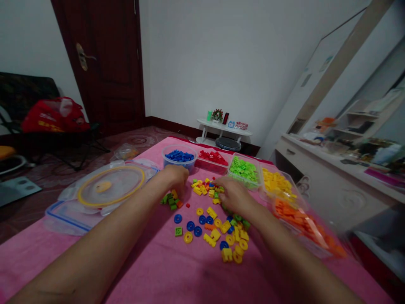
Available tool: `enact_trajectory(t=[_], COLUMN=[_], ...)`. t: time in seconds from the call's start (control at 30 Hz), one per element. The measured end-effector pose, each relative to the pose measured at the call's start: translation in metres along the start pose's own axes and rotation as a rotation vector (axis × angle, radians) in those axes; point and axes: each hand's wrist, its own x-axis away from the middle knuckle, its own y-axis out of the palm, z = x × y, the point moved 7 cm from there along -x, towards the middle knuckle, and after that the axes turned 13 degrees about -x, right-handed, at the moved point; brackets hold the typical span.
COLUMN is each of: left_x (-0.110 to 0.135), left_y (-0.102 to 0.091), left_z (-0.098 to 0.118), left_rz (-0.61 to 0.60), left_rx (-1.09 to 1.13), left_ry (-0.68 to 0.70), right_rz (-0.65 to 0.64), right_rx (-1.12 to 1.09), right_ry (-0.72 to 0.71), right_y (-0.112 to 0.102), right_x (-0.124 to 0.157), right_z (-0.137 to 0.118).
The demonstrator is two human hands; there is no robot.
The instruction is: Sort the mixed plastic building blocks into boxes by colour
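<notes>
My left hand (177,177) hangs just in front of the round tub of blue bricks (179,156). Its fingers point down beside a small cluster of green and orange bricks (171,201) and are mostly hidden. Across the pile, my right hand (233,192) reaches into the loose yellow bricks (201,188), its fingertips among them and hard to make out. Whether either hand holds a brick cannot be seen. Nearer to me lie scattered yellow bricks (209,240), blue wheels (190,226) and yellow rings (187,237). A green square brick (178,231) lies at their left.
Along the far and right edges stand clear boxes of red bricks (212,158), green bricks (243,169), yellow bricks (278,185) and orange bricks (303,221). Stacked clear lids (110,185) lie left on the pink cloth (164,261). A cabinet (303,162) stands at the right.
</notes>
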Motion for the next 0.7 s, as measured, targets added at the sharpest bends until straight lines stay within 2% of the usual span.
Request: enact_trajectory(t=[0.13,0.2,0.27,0.4,0.5,0.6,0.7], left_x=[-0.004,-0.009,-0.015,-0.023,-0.023,-0.027,-0.033], left_y=[0.012,0.023,0.032,0.031,0.029,0.024,0.016], left_z=[0.004,0.007,0.011,0.030,0.045,0.043,0.029], left_rz=[-0.078,-0.150,-0.170,-0.076,-0.082,0.010,0.247], left_rx=[0.045,0.104,0.168,0.435,0.585,0.570,0.477], left_ry=[0.068,0.101,0.137,0.259,0.359,0.321,0.207], right_rz=[-0.046,-0.066,-0.073,-0.117,-0.165,-0.129,-0.062], right_rx=[-0.062,-0.039,0.013,0.095,0.117,0.090,0.055], right_ry=[-0.078,-0.083,-0.072,0.045,0.154,0.159,0.104], right_y=[0.036,0.043,0.042,0.030,0.021,0.014,0.013], right_x=[-0.028,-0.033,-0.032,-0.019,-0.006,0.000,-0.002], right_z=[0.000,0.004,0.006,0.011,0.016,0.015,0.009])
